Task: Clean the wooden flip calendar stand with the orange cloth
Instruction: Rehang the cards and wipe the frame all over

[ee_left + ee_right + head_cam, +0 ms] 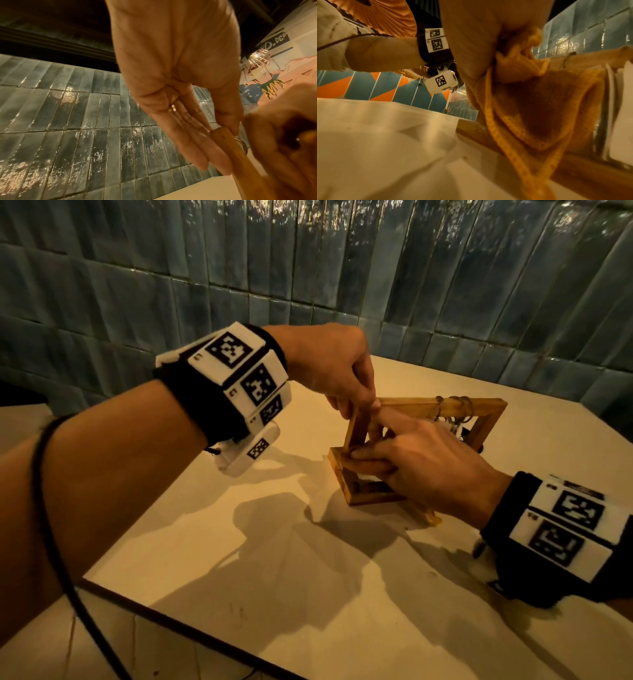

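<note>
The wooden flip calendar stand (486, 409) stands on the beige table (260, 546), with metal rings (462, 404) on its top bar and white cards hanging below them. My left hand (356, 402) comes from above and pinches the top bar's left corner; in the left wrist view the thumb and fingers (205, 155) clamp the wooden bar (228, 146). My right hand (383, 457) holds the orange cloth (530, 115) bunched in its palm, against the stand's left upright and base (476, 134). A tail of the cloth (426, 515) shows under the wrist.
A blue-grey tiled wall (205, 268) runs close behind the table on two sides. The table's front-left edge (178, 621) drops off below my left forearm, and a black cable (51, 542) hangs along that arm.
</note>
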A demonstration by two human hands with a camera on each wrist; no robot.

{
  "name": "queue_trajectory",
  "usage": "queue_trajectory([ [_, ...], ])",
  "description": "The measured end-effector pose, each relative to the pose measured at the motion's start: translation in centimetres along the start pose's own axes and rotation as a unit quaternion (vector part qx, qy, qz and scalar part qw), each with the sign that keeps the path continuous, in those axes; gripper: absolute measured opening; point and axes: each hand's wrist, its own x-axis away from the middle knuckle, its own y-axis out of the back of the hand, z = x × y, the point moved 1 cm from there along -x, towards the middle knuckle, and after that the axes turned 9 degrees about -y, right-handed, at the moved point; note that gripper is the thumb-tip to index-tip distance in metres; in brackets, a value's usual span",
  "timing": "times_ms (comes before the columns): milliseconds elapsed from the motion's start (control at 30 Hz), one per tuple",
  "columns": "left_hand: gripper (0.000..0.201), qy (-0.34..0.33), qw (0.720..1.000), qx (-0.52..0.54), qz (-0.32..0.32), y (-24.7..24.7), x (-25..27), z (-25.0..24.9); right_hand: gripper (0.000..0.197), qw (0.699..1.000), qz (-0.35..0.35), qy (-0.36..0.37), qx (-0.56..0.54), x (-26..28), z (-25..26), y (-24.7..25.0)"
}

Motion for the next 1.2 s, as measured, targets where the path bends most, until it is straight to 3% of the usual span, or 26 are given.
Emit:
queue_trajectory([
  [300,0.021,0.014,1.000,0.017,0.002,-0.1,-0.1,-0.1,0.035,0.997,0.030,-0.056,0.052,-0.5,-0.9,-0.4],
  [500,0.019,0.007,0.999,0.040,0.020,0.2,0.0,0.1,0.041,1.000,-0.019,0.014,-0.013,0.4,0.6,0.9],
  [700,0.016,0.014,0.999,0.044,0.019,0.1,0.0,0.1,0.036,0.999,0.028,0.004,-0.030,-0.4,1.0,-1.0],
  [967,0.012,0.006,1.000,0.022,0.003,0.0,-0.3,0.0,0.032,0.999,-0.025,-0.014,0.042,-0.2,1.1,0.6],
  [1200,0.009,0.011,0.999,0.032,-0.006,-0.1,-0.3,-0.4,0.035,0.997,0.018,-0.055,0.050,-0.2,-0.1,-0.7],
])
